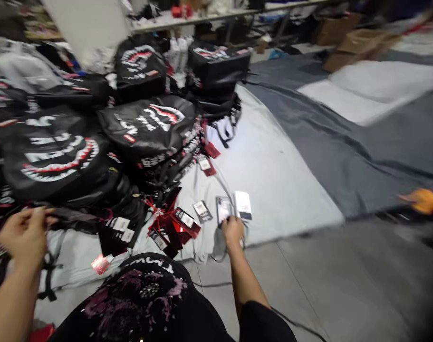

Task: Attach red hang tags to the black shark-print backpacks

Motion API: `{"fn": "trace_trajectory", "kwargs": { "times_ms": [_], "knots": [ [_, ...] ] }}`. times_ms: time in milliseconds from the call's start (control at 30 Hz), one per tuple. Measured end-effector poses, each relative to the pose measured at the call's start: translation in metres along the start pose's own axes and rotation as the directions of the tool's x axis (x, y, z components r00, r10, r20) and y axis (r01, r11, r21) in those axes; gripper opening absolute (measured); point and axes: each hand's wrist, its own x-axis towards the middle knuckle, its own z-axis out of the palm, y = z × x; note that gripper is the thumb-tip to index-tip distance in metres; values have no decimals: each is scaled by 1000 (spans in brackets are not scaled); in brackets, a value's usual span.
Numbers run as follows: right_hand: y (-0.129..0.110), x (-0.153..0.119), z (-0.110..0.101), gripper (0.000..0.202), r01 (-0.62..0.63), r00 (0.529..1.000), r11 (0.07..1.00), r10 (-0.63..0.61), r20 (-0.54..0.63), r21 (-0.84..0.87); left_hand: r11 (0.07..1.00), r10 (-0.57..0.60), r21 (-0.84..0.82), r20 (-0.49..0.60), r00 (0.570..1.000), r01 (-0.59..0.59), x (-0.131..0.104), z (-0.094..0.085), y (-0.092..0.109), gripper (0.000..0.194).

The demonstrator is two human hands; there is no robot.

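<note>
My left hand (pixel 24 235) is closed in a pinch at the end of a dark strap (pixel 73 214) at the near edge of the pile. Black backpacks with a red-and-white shark-mouth print lie beside it, among them a backpack (pixel 59 159) on the left and another backpack (pixel 148 126) to its right. Hang tags (pixel 120 230) with white labels hang below the strap. My right hand (pixel 233 230) has its fingers closed at the lower edge of a phone (pixel 223 209) on the pale sheet. Touching or just beside the phone is a white card or box (pixel 243 205).
A pale sheet (pixel 273 166) covers the surface, with dark grey sheeting (pixel 380 152) to the right. A cable (pixel 302 325) crosses the concrete floor (pixel 291 275). More tags (pixel 184 218) lie near the front edge. Cardboard boxes (pixel 359 42) and a long table (pixel 202 19) stand behind.
</note>
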Motion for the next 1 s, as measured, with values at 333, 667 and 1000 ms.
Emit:
{"fn": "trace_trajectory", "kwargs": {
  "times_ms": [333, 667, 1000],
  "knots": [
    [-124, -26, -30, 34, 807, 572, 533, -599, -561, 253, 854, -192, -494, -8, 981, 163, 13, -10, -30, 47],
    [-367, -178, -147, 37, 895, -84, -325, -794, -603, 304, 900, 15, -429, 200, 980, 74, 35, -25, -57, 40],
    [-469, -247, -117, 29, 941, -144, -194, -970, -194, 276, 816, 210, -572, 423, 881, 80, 61, -41, -84, 30]
  ]
}}
